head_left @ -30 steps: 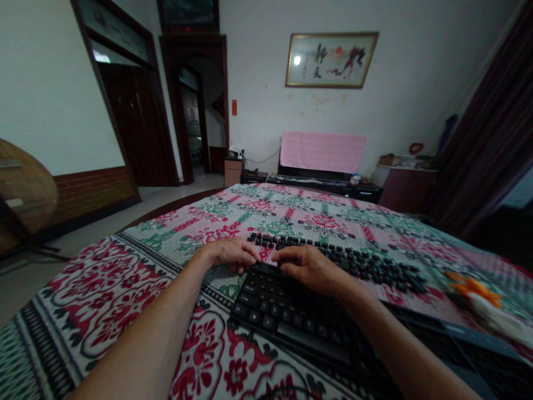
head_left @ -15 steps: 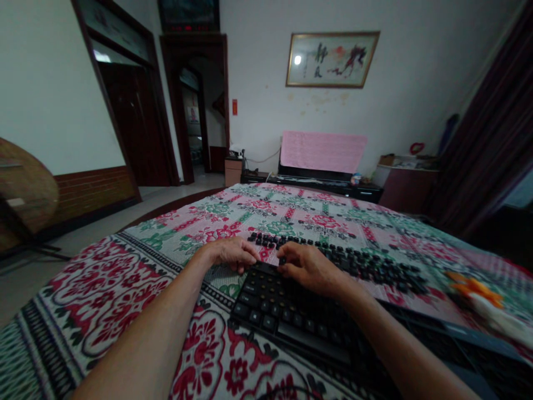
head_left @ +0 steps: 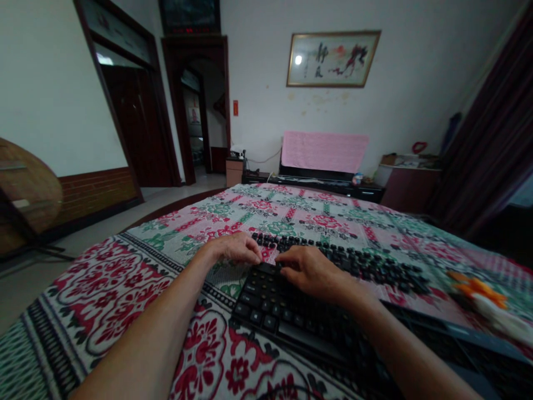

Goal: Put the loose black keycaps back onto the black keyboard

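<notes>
A black keyboard (head_left: 287,331) lies at an angle on the patterned cloth, with many of its key positions bare of caps. My left hand (head_left: 237,248) is at its far left corner, thumb and fingers pinched together; whatever is between them is hidden. Just to the right, my right hand (head_left: 310,269) hovers over the top row, thumb and forefinger closed on what looks like a small black keycap (head_left: 278,266). Beyond both hands, loose black keycaps (head_left: 368,265) are spread in a long band. My right forearm hides part of the keyboard.
Patterned cloth (head_left: 137,294) covers the table. At the right lie a second dark keyboard-like device (head_left: 453,330) and an orange and white cloth-like item (head_left: 478,291). A dark cable (head_left: 287,387) curls at the near edge. A low cabinet (head_left: 366,193) stands beyond the table.
My left fingertips have shifted slightly right, toward my right hand. The right fingers have dipped a little and turned closer to the keyboard's top row. The keyboard stays put.
</notes>
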`<state>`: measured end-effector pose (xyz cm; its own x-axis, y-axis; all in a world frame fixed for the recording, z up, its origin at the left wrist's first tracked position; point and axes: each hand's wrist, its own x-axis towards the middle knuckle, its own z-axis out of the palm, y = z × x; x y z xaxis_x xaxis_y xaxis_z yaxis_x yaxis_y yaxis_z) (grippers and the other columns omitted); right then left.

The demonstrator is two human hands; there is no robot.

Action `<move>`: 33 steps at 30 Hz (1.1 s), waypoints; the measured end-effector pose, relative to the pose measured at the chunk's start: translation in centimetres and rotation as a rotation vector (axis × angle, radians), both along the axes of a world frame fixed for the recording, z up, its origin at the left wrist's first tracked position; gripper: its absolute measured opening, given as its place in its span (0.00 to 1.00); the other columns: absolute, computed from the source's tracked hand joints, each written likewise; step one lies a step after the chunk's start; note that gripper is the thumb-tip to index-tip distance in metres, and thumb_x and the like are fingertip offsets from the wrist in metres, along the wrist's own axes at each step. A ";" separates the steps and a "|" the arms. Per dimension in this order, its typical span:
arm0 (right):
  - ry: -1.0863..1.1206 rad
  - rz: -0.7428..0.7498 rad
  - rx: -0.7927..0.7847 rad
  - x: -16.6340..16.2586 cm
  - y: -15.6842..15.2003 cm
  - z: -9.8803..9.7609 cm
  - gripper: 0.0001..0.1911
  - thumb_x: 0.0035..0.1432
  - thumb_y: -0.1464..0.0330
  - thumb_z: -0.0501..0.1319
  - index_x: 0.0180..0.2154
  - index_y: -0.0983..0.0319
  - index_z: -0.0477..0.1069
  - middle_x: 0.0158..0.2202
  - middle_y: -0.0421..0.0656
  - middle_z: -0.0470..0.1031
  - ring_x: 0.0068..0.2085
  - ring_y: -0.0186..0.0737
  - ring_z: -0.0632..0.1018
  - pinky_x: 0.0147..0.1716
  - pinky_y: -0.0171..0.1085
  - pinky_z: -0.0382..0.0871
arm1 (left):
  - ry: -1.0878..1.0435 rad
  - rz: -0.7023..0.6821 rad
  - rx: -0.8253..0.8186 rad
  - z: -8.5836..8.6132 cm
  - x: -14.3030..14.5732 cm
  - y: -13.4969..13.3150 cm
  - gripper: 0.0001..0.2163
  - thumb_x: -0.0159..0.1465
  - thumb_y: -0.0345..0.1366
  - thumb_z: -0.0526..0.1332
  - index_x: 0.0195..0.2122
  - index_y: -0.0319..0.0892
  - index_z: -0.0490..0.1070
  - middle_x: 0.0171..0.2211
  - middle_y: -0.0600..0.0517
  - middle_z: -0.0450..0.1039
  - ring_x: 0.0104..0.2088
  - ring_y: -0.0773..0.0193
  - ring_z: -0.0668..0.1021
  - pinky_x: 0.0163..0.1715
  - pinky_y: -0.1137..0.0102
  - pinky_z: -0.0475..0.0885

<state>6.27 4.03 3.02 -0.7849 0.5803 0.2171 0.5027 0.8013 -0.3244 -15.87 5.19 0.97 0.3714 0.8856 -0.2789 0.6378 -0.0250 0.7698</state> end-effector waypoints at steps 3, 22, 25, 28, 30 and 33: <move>0.039 -0.054 0.065 -0.3 0.1 -0.1 0.12 0.48 0.73 0.52 0.33 0.61 0.72 0.28 0.42 0.71 0.29 0.34 0.68 0.29 0.31 0.57 | -0.001 -0.031 0.049 1.1 0.9 -0.3 0.14 0.45 0.42 0.60 0.32 0.42 0.72 0.19 0.57 0.65 0.18 0.75 0.64 0.16 0.78 0.57; 0.068 -0.162 0.095 -1.0 0.0 -1.6 0.06 0.48 0.72 0.54 0.28 0.63 0.69 0.25 0.42 0.70 0.26 0.32 0.68 0.23 0.30 0.54 | 0.010 -0.045 0.028 1.2 3.4 -0.7 0.09 0.46 0.37 0.56 0.25 0.37 0.70 0.18 0.55 0.66 0.18 0.71 0.69 0.18 0.76 0.64; -0.001 -0.196 0.151 -1.1 -0.5 -1.4 0.06 0.48 0.70 0.53 0.26 0.63 0.68 0.24 0.43 0.70 0.24 0.32 0.67 0.22 0.31 0.52 | 0.052 -0.051 0.023 1.3 3.7 -0.7 0.09 0.46 0.37 0.56 0.24 0.37 0.69 0.17 0.55 0.66 0.17 0.71 0.69 0.17 0.77 0.63; -0.007 -0.198 0.182 -1.2 -0.8 -1.5 0.08 0.49 0.71 0.52 0.25 0.63 0.68 0.23 0.43 0.70 0.23 0.32 0.67 0.23 0.32 0.52 | 0.048 -0.066 0.012 1.6 3.9 -0.9 0.08 0.46 0.37 0.57 0.24 0.38 0.69 0.17 0.56 0.65 0.17 0.72 0.68 0.16 0.77 0.63; 0.011 -0.202 0.169 -1.3 -0.8 -1.5 0.08 0.48 0.71 0.52 0.25 0.63 0.68 0.22 0.43 0.70 0.23 0.32 0.67 0.23 0.31 0.53 | 0.061 -0.086 0.005 2.0 3.7 -1.0 0.09 0.46 0.38 0.57 0.24 0.38 0.70 0.17 0.56 0.65 0.17 0.72 0.67 0.16 0.77 0.62; 0.030 -0.163 0.056 -1.2 -1.0 -1.2 0.07 0.45 0.71 0.54 0.24 0.64 0.70 0.20 0.41 0.69 0.22 0.30 0.66 0.21 0.30 0.53 | 0.105 -0.081 -0.005 2.2 2.7 -1.1 0.11 0.46 0.41 0.58 0.26 0.38 0.71 0.17 0.56 0.64 0.17 0.73 0.66 0.15 0.78 0.59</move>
